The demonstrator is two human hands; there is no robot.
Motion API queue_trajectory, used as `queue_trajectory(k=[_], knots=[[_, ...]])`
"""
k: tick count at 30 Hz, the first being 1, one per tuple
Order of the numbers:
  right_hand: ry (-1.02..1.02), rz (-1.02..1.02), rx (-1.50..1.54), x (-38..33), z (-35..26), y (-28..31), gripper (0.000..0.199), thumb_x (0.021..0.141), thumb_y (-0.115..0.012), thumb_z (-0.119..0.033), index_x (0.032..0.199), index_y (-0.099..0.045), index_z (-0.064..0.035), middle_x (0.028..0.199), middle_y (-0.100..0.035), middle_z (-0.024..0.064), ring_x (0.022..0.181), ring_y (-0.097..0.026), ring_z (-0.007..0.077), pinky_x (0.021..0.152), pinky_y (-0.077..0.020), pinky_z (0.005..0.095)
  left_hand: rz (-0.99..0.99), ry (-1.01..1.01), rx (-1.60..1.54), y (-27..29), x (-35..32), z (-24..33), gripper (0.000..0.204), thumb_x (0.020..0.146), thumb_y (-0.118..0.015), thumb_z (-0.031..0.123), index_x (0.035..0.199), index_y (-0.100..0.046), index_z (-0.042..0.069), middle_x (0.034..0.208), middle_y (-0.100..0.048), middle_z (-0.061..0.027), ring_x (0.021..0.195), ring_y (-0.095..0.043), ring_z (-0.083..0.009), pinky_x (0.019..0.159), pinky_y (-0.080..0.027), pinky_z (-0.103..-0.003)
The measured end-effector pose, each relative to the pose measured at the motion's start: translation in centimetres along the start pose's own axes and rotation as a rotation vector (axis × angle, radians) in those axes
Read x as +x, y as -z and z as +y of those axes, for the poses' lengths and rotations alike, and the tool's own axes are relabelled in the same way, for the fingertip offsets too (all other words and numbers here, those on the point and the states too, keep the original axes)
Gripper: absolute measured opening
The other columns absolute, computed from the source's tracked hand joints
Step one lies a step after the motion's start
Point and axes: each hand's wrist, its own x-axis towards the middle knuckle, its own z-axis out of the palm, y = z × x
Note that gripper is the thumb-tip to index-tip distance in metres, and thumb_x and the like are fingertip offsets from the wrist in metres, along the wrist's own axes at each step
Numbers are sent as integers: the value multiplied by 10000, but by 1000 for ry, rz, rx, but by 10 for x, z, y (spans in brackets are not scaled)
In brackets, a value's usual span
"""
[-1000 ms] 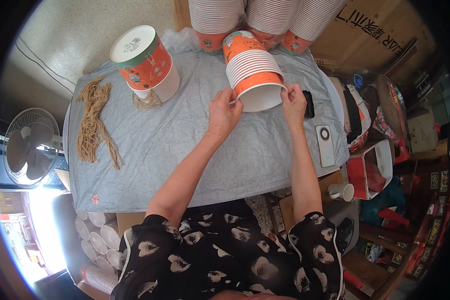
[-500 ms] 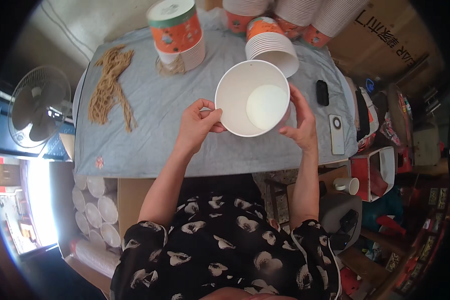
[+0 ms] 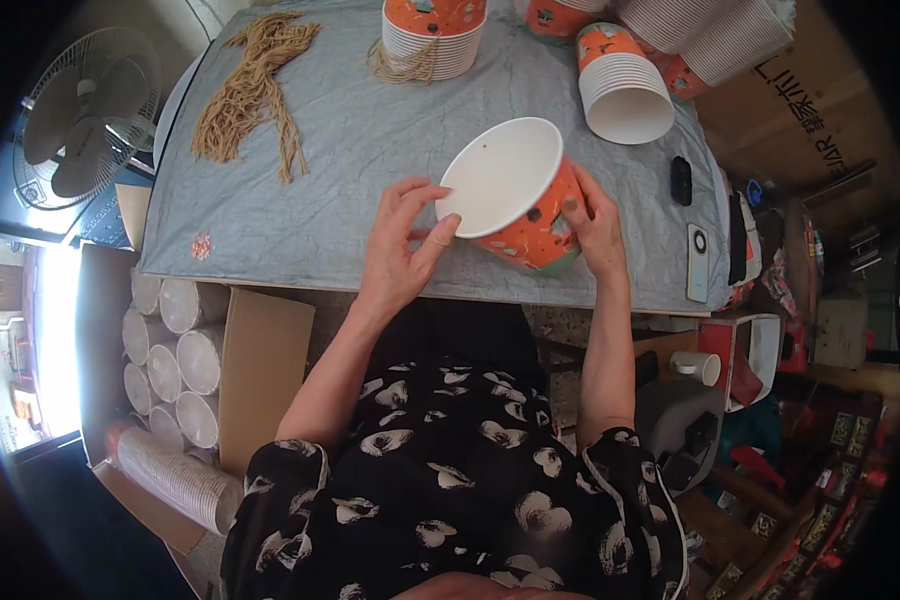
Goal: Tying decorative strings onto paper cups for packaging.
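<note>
An orange paper bucket (image 3: 530, 225) with a white inside is held tilted above the near part of the table, its mouth facing up and to the left. My right hand (image 3: 598, 225) grips its printed side, thumb on the front. At the left of the rim is my left hand (image 3: 405, 240), thumb and fingertips at the edge in a loose hold. A small dark hole shows in the wall just below the rim. Farther back stands a stack of the same buckets (image 3: 430, 50) with tan string draped on it. A bundle of tan strings (image 3: 255, 95) lies to the left.
More nested buckets (image 3: 625, 100) lie at the back right. A black case (image 3: 681, 181) and a phone (image 3: 697, 262) rest at the table's right edge. A fan (image 3: 90, 125) stands left; below it, a cardboard box (image 3: 265, 365) holds wrapped stacks. A mug (image 3: 695, 367) sits lower right.
The bucket has turned and tipped so its orange outside shows instead of its bottom. My left fingers have loosened at the rim. The view has shifted, showing less of the table's far side.
</note>
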Motion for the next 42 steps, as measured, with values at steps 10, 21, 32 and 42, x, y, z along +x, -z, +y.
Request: queue_trajectory(k=[10,21,32,42], knots=[[420,417,-320,-20,-48,-38,449,1020,-581,-271,1333,-594,50,933,-674,43,859,-607,126,823,-495,281,-233,129,-203,16,-14,-12,210,1022,-596,125,1144,-685,-22,927,-697,-74,823,-620,-128,764,-501,-275],[792,-703,698,-92,-215,-19,303,944,-647,-109,1058,-725,-379,719,-667,-22,558,-488,107,670,-365,317,-189,157,-362,13,-11,-12,239,1029,-561,57,1240,-631,-29,954,-689,-18,862,-635,-79,780,-508,-233],[786,-758,807,-94,-217,-23,352,980,-639,-168,1116,-721,-482,710,-610,-56,601,-427,101,656,-337,302,-193,204,-423,20,-12,-11,265,1031,-534,31,1278,-605,-33,1045,-698,-46,931,-654,-101,834,-523,-251],[880,-592,878,-92,-203,-29,318,924,-662,-99,1056,-728,-380,696,-662,-14,576,-501,110,653,-371,312,-250,298,-528,19,-7,-7,279,1037,-523,39,1294,-593,-45,1099,-688,-64,986,-648,-108,878,-543,-278]])
